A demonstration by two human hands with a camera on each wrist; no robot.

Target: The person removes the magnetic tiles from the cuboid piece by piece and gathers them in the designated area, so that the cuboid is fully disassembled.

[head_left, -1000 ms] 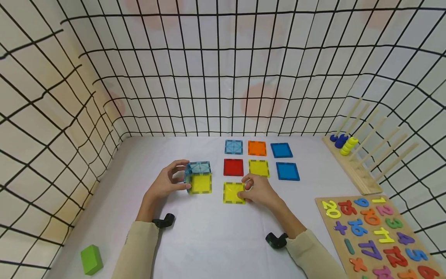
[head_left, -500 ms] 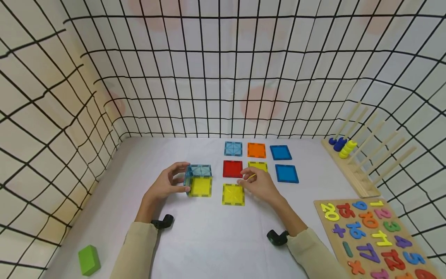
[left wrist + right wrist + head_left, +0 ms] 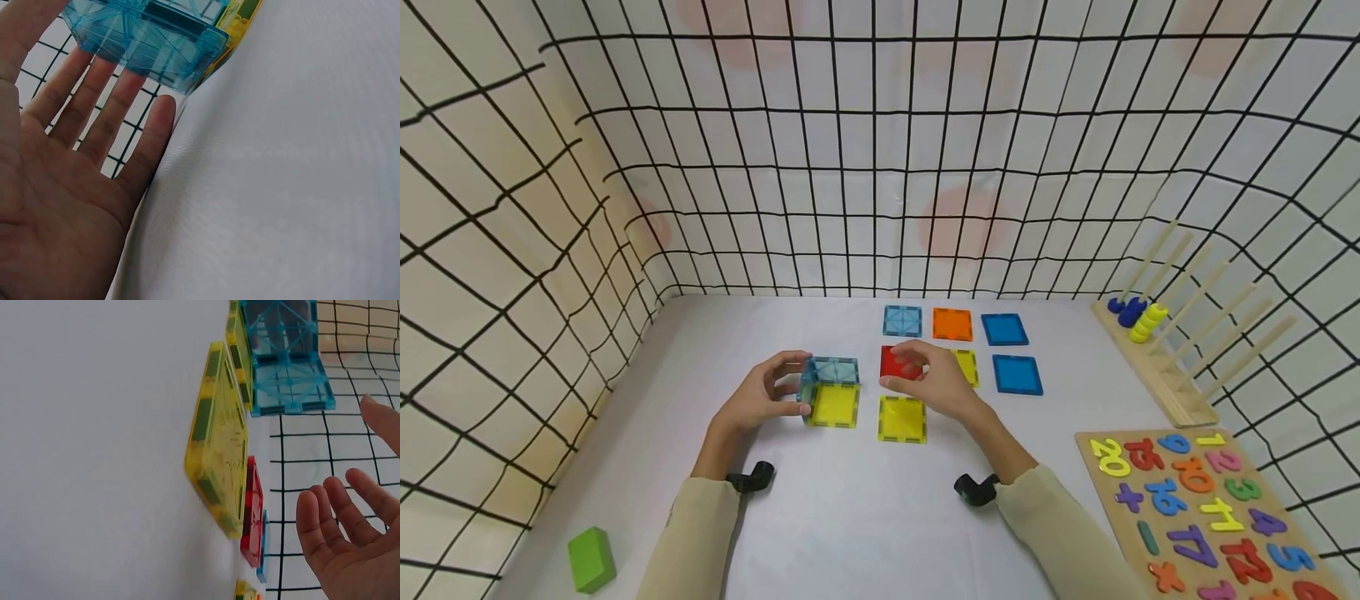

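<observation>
In the head view my left hand point(image 3: 760, 392) grips the left side of a small structure, thumb at its front edge and fingers behind. Two clear light-blue magnetic tiles point(image 3: 835, 370) stand upright there along a flat yellow tile point(image 3: 834, 406). The left wrist view shows fingertips against the blue tile point(image 3: 150, 47). My right hand point(image 3: 940, 379) hovers with nothing in it, overlapping a red magnetic tile point(image 3: 891, 360) and partly hiding a yellow tile point(image 3: 967, 367) behind. Just in front of it lies another yellow tile point(image 3: 902, 419). Fingers and thumb are spread in the right wrist view.
Light-blue point(image 3: 902, 321), orange point(image 3: 952, 324) and two dark-blue tiles point(image 3: 1017, 375) lie at the back. To the right are a wooden peg rack point(image 3: 1157, 367) and a number puzzle board point(image 3: 1101, 487). A green block point(image 3: 591, 559) lies front left; black wire mesh point(image 3: 891, 192) surrounds the table.
My right hand has moved from the right edge of the front yellow tile up and left over the red tile. My left hand keeps its place at the blue tiles.
</observation>
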